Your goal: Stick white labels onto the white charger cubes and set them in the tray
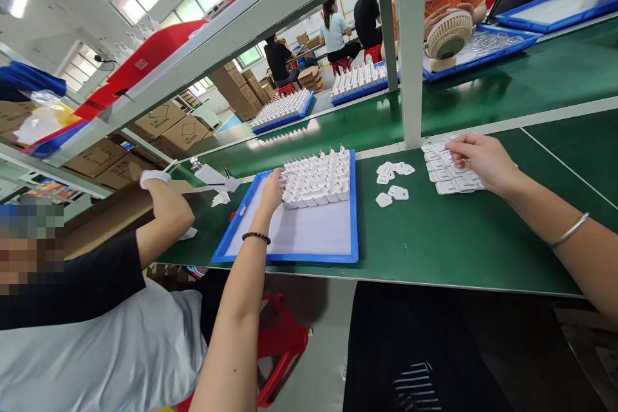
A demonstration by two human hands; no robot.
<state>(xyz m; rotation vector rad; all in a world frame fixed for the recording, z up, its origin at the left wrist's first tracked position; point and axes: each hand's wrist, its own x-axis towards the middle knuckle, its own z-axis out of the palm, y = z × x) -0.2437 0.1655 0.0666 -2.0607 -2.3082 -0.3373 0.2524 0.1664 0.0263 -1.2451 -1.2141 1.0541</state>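
Observation:
My left hand (273, 190) is at the left end of several rows of white plastic parts (316, 180) with thin upright tips. These parts stand in the back of a blue-rimmed tray (356, 219); whatever its fingers hold is too small to make out. On the right, my right hand (476, 158) has its fingers pinched over a block of white flat pieces (447, 174) laid in rows on the green table (400, 238). Between tray and block lie several loose white pieces (398, 192).
A metal shelf post (408, 45) rises behind the loose pieces. At the left sits a person (96, 347), an arm on the table near a white bottle (208, 174). Across the table, another person's hands are at a beige fan (449, 34). More filled trays (282, 109) stand behind.

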